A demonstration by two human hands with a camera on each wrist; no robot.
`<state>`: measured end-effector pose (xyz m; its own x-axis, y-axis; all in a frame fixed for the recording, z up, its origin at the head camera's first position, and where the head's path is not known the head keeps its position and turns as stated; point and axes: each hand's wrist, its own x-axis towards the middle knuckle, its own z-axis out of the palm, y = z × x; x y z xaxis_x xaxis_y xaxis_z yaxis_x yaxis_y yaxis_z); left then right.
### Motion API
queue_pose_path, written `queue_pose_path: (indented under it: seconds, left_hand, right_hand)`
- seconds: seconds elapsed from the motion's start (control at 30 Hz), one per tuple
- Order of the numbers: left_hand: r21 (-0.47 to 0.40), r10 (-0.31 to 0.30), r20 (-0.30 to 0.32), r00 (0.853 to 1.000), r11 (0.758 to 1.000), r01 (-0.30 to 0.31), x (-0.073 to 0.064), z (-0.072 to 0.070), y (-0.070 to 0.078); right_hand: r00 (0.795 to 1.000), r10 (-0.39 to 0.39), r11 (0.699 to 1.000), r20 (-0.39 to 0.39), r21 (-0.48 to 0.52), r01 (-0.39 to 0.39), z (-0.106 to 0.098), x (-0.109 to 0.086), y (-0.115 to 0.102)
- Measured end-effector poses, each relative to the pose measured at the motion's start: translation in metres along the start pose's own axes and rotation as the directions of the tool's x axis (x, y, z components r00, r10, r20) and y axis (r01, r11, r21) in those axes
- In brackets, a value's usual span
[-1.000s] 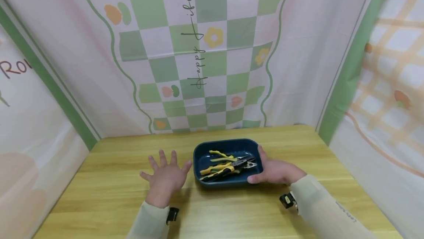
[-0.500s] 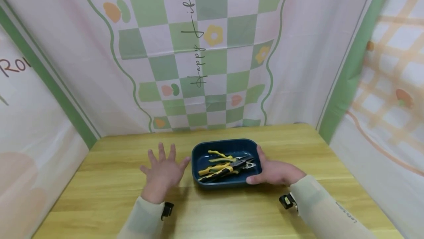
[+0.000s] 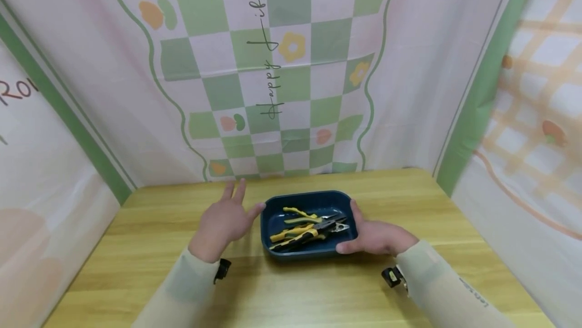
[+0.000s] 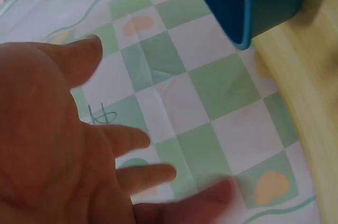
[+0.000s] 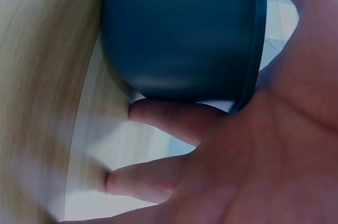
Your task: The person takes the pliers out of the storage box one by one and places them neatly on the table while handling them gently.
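A dark blue rectangular tub (image 3: 302, 255) stands on the table with several pliers (image 3: 313, 231) lying in a pile inside, their handles yellow with black or green. My right hand (image 3: 381, 237) holds the tub's right end, thumb on the near side and a finger on the far side. In the right wrist view the tub's outer wall (image 5: 179, 39) sits between them; the other fingers spread away from it. Off the tub's left end is my left hand (image 3: 224, 226), fingers extended and holding nothing. The left wrist view shows its thumb (image 4: 82, 57) apart from the tub (image 4: 277, 2).
The wood-grain table (image 3: 291, 297) reaches back to a hanging cloth (image 3: 295, 85) with green and white checks. More printed cloth hangs on the left and right sides. A small black device (image 3: 393, 276) is strapped at the right wrist; another (image 3: 222, 270) is at the left.
My left hand has moved farther back over the table and turned, so fewer of its fingers show in the head view. The right hand keeps its place on the tub, and the pliers lie as before.
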<state>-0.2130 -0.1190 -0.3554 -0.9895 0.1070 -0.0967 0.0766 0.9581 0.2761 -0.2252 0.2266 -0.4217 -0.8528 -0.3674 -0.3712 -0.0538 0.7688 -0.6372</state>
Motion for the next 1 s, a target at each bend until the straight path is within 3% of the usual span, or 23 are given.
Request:
queue_pose_path:
  seconds: [0.2, 0.53, 0.73, 1.0]
  left_hand:
    - [-0.088, 0.119, 0.075, 0.990, 0.990, -0.112, 0.011, -0.003, 0.004]
    - [-0.156, 0.172, 0.140, 0.975, 0.976, -0.150, 0.029, -0.001, 0.019]
    - [-0.214, 0.176, 0.268, 0.947, 0.969, -0.120, 0.046, 0.009, 0.025]
    - [-0.229, 0.204, 0.406, 0.891, 0.966, -0.117, 0.062, 0.019, 0.028]
  right_hand:
    - [1.000, 0.008, 1.000, -0.008, -0.001, -0.008, 0.002, 0.000, 0.001]
    - [1.000, 0.001, 1.000, -0.004, 0.010, -0.001, 0.002, 0.000, 0.001]
    - [1.000, -0.004, 1.000, -0.006, 0.016, 0.004, 0.001, 0.001, 0.001]
    - [1.000, -0.010, 1.000, -0.005, 0.018, 0.010, 0.000, 0.001, 0.000]
